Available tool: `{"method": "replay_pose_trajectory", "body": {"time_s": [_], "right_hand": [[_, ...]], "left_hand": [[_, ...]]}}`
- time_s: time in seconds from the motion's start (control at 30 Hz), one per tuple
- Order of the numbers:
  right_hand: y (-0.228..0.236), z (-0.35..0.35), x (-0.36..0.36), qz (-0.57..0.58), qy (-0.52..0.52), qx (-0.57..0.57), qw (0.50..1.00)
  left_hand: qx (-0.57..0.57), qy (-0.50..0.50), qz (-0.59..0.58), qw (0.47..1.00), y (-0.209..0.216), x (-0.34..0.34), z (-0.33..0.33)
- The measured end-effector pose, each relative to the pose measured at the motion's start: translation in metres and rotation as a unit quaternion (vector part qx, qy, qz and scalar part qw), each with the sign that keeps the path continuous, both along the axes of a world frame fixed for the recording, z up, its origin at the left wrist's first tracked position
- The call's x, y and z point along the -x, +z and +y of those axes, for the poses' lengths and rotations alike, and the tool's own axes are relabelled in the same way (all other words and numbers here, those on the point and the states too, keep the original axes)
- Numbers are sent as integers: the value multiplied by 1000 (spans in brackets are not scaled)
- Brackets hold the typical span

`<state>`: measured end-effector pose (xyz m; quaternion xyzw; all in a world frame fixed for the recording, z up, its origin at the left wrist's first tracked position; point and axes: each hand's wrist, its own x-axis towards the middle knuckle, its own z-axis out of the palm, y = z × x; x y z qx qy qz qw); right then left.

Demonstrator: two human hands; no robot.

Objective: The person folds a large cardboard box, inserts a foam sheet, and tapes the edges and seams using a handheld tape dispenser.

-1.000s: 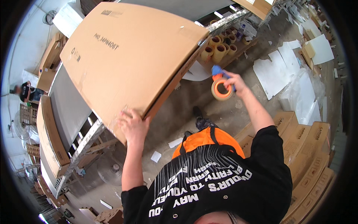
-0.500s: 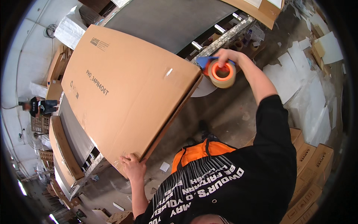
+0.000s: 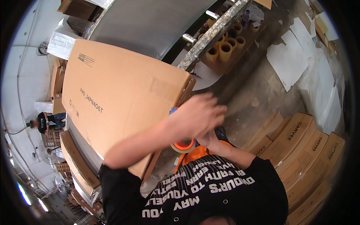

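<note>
A large flat cardboard box (image 3: 127, 90) lies tilted before me, with its open-looking near edge (image 3: 186, 92) toward me and a strip of clear tape on its top near that end. My right hand (image 3: 207, 138) is closed on the tape dispenser (image 3: 183, 147), with its tan roll and orange core below the box's near edge. A blue part of it shows by that edge. My left hand (image 3: 197, 114) crosses over in front of the right hand and hides much of the dispenser. Its fingers are somewhat blurred but look apart, and nothing shows in them.
A dark conveyor belt (image 3: 150, 26) with a worn metal rail (image 3: 213, 35) runs beyond the box. Tape rolls (image 3: 225, 50) stand on a low shelf beside it. Stacked cartons (image 3: 296, 142) are at the right; white sheets (image 3: 288, 56) lie on the floor. A person (image 3: 43, 122) stands far left.
My left hand has left the box's near left corner and swung right. My right hand has brought the tape dispenser from the far right corner toward my body. My view has shifted.
</note>
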<state>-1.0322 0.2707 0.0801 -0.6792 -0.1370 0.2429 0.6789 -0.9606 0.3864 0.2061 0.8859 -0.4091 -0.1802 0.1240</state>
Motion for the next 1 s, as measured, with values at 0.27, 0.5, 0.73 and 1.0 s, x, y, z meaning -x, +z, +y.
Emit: {"method": "replay_pose_trajectory", "body": {"time_s": [0.27,0.5,0.73,1.0], "right_hand": [[2,9,10,132,-23,-64,989],[19,37,116,30,-34,47,998],[16,74,286,42,-67,32,996],[13,114,489,1,-108,61,992]], "left_hand": [[-372,-39,-84,924,-77,-67,42],[-342,-127,-248,897,-63,8,74],[-266,-167,-253,915,-55,187,138],[-215,-197,-214,932,-46,385,183]]}}
